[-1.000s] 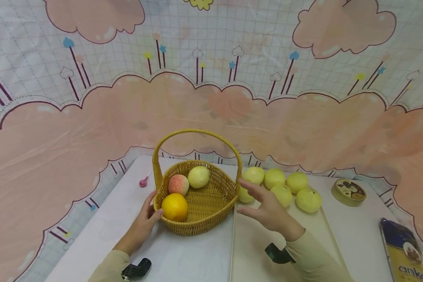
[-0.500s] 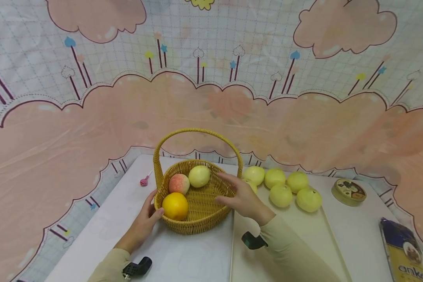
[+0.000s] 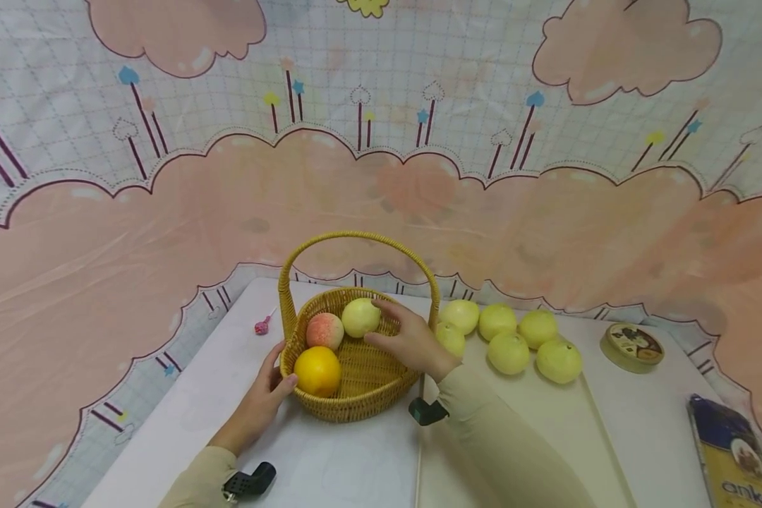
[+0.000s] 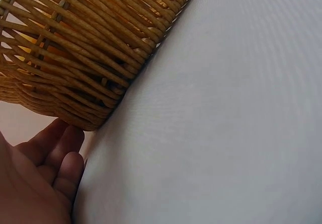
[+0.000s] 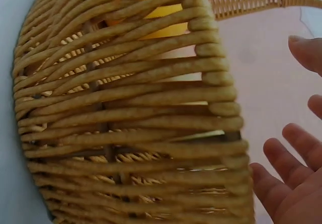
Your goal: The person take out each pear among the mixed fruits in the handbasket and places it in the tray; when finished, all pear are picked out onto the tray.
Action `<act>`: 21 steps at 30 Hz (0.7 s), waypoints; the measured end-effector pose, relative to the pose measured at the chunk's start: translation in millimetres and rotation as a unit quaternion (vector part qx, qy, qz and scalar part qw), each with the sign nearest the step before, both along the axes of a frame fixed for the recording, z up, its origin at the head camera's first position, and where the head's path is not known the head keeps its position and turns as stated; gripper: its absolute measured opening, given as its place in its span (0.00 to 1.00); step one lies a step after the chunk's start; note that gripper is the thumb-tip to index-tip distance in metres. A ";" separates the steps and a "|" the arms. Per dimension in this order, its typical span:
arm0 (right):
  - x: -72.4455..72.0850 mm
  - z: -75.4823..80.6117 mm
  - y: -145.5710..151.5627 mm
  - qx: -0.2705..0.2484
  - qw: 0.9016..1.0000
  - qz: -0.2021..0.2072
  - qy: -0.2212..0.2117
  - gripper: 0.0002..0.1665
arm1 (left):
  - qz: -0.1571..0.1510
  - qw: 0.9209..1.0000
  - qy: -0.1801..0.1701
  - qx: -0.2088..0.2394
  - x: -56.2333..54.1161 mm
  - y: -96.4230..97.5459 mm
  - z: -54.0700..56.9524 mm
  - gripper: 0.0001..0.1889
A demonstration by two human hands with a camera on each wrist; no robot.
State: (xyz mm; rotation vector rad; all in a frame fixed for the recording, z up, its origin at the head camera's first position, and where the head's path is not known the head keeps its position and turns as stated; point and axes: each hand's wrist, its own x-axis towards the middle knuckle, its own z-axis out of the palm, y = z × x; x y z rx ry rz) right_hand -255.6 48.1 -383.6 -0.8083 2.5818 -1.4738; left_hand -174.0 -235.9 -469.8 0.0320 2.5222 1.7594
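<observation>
A wicker basket [image 3: 355, 409] with a tall arched handle stands on the white table. My left hand [image 3: 257, 406] holds its left rim, thumb over the edge and fingers against the outer side, as the left wrist view also shows near the basket's base [image 4: 95, 118]. Inside lie an orange [image 3: 318, 372], a peach [image 3: 325, 331] and a pale yellow-green round fruit [image 3: 360, 318]. My right hand [image 3: 413, 339] reaches over the right rim, its fingers spread beside the yellow-green fruit; I cannot tell whether they touch it. In the right wrist view its fingers [image 5: 284, 158] appear apart and hold nothing.
Right of the basket, a cream tray [image 3: 584, 451] bears several yellow-green round fruits [image 3: 509, 353] at its far end. Farther right are a round tin [image 3: 631, 347] and a blue-and-gold packet [image 3: 730, 451]. A wrapped lollipop [image 3: 263, 325] lies left of the basket.
My right hand has moved left from above the tray's edge, over the basket's right rim, to beside the yellow-green fruit inside. The left hand keeps its hold on the rim.
</observation>
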 end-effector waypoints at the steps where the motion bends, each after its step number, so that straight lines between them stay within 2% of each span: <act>1: -2.0 -0.9 -1.7 -0.003 1.000 -0.001 -0.001 0.38 | 0.000 1.000 0.001 0.002 -0.3 0.2 -0.3 0.41; 9: -13.4 -8.3 -10.0 0.006 1.000 -0.007 -0.018 0.40 | 0.003 1.000 0.004 0.012 -1.3 1.6 -1.3 0.40; 21: -24.9 -15.4 -12.6 0.024 0.999 -0.019 -0.043 0.41 | 0.006 1.000 0.004 0.006 -0.4 1.6 0.6 0.40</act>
